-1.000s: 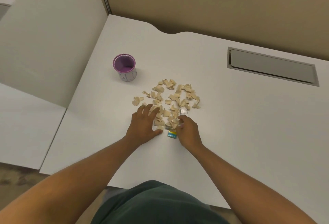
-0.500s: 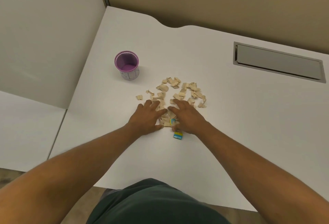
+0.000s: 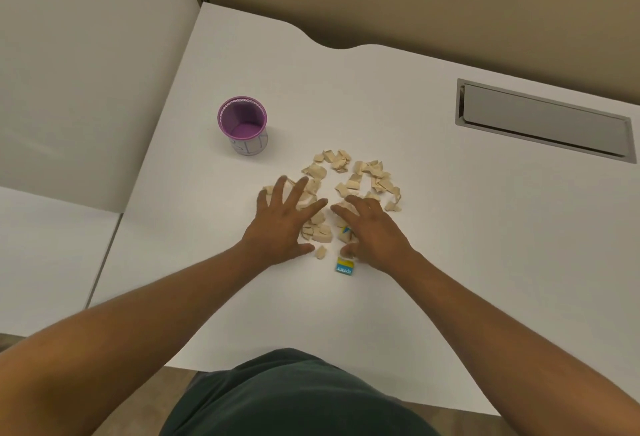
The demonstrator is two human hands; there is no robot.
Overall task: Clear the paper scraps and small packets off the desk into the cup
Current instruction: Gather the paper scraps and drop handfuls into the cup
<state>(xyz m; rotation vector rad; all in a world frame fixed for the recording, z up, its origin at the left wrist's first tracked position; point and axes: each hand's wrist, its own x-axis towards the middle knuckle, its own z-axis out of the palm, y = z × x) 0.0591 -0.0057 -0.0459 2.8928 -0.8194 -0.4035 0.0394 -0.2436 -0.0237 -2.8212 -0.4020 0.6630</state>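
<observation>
Several beige paper scraps (image 3: 360,176) lie in a loose pile on the white desk (image 3: 467,245). My left hand (image 3: 285,224) rests flat on the pile's left side with fingers spread. My right hand (image 3: 372,228) lies flat on the pile's near right side, fingers apart. A small yellow and blue packet (image 3: 345,266) sits on the desk just in front of my right thumb. Another yellow and blue piece (image 3: 346,230) peeks out beside my right palm. The purple cup (image 3: 242,124) stands upright and looks empty, to the left beyond the pile.
A grey cable flap (image 3: 543,120) is set into the desk at the far right. A white partition (image 3: 86,72) rises along the desk's left edge. The beige wall runs behind the desk. The desk's front edge lies near my body.
My right hand opened from a pinch at the near edge and moved flat onto the pile. My left hand spread its fingers further over the scraps. The packet now lies bare on the desk.
</observation>
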